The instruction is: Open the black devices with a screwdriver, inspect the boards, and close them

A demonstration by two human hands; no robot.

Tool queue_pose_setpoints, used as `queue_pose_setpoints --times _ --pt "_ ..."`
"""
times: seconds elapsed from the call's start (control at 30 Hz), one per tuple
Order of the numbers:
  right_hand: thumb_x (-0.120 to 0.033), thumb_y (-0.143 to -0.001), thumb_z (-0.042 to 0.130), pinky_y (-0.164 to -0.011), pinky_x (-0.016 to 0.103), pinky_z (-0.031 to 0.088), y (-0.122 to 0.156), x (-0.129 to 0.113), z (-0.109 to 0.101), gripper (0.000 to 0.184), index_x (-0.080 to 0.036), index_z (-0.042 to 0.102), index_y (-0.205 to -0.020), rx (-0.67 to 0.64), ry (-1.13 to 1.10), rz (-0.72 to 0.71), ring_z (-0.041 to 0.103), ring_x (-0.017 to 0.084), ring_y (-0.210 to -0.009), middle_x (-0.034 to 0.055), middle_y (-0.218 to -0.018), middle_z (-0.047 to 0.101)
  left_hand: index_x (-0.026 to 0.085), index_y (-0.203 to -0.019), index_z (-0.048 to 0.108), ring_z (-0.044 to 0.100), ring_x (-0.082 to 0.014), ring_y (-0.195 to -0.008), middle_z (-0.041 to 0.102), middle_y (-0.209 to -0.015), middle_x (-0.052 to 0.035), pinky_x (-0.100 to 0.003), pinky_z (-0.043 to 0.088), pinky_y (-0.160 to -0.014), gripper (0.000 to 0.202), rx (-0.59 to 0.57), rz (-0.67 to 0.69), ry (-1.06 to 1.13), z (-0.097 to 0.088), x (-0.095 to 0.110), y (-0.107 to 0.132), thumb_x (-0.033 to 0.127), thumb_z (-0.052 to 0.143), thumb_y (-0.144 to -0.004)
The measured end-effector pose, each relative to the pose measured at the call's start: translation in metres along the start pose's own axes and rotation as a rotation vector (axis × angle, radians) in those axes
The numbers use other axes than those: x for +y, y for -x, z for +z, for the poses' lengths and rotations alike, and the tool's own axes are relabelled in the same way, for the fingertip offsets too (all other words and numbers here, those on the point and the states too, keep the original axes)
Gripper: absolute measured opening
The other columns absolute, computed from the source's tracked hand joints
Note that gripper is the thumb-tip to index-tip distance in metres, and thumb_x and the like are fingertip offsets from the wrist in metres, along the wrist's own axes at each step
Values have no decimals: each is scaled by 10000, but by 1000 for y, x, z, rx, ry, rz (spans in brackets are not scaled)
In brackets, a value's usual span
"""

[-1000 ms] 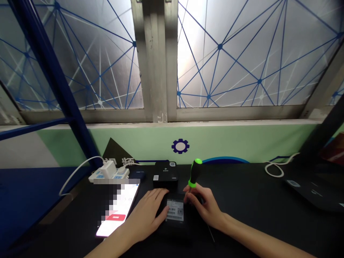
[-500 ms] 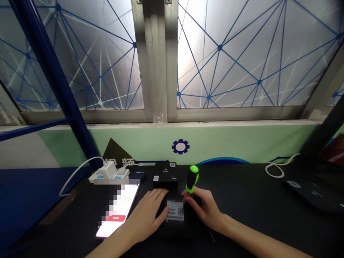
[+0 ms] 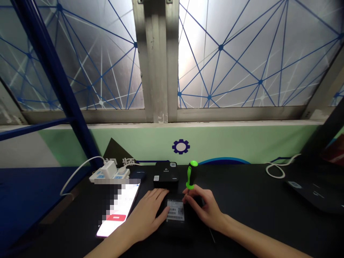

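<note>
A flat black box [image 3: 174, 226] with a white printed label [image 3: 175, 210] on its upper face lies on the table in front of me. My left hand [image 3: 152, 211] rests along its left side, fingers stretched out and thumb over the label's left edge. Between the fingertips of my right hand [image 3: 202, 206] is the thin shaft of a screwdriver [image 3: 191, 175], its black and green handle pointing up. The shaft goes down towards the box's far right corner. My fingers hide the tip, so I cannot tell what it touches.
Behind the box stands a smaller black box [image 3: 166, 175]. To the left are a lit phone [image 3: 118, 215] and a white power strip [image 3: 115, 175] with a charger [image 3: 109, 169]. A thin dark rod [image 3: 212, 235] lies near my right wrist. Another black device [image 3: 317, 193] and a white cable [image 3: 275, 173] are at right.
The screwdriver handle has turned: its green stripe has gone from the right side to the left. The handle sits slightly higher. My left hand stays in place on the box.
</note>
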State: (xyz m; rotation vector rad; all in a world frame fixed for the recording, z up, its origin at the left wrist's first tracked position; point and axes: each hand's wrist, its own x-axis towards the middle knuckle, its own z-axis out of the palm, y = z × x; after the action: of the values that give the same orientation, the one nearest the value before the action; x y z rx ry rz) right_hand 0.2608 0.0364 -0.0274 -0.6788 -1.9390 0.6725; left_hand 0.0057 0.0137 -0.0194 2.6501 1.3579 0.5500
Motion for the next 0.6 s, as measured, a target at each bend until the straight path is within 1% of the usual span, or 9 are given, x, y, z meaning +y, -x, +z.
queue_pose_setpoints --times 0.17,0.23,0.4,0.6 --pt "-290 -994 569 -661 279 556 -2 -3 1 115 -206 639 -960 11 15 22 684 170 -667 28 -767 711 227 -1455 473 532 -295 -1315 574 -1431 -93 -508 435 -1106 443 -7 -5 0 -1 1 -1 399 453 -1047" --pt "-280 -1000 557 -667 278 551 -2 -4 1 108 -209 637 -980 6 19 20 686 170 -677 28 -777 715 230 -1451 478 534 -295 -1313 577 -1429 -95 -507 435 -1104 438 -2 -2 5 -2 1 -1 393 456 -1045" --pt "-253 -1019 515 -748 298 568 0 -3 -2 135 -213 620 -1094 -17 -23 -3 727 193 -778 52 -875 758 242 -1460 468 539 -291 -1306 576 -1428 -89 -490 447 -1095 441 21 13 14 0 -1 0 393 458 -1046" --pt "-266 -1027 502 -724 278 559 1 0 -2 147 -214 622 -1095 -22 -14 1 720 181 -744 38 -831 745 231 -1458 469 533 -292 -1314 573 -1431 -88 -502 439 -1105 444 -2 -1 5 -1 0 -1 394 460 -1046"
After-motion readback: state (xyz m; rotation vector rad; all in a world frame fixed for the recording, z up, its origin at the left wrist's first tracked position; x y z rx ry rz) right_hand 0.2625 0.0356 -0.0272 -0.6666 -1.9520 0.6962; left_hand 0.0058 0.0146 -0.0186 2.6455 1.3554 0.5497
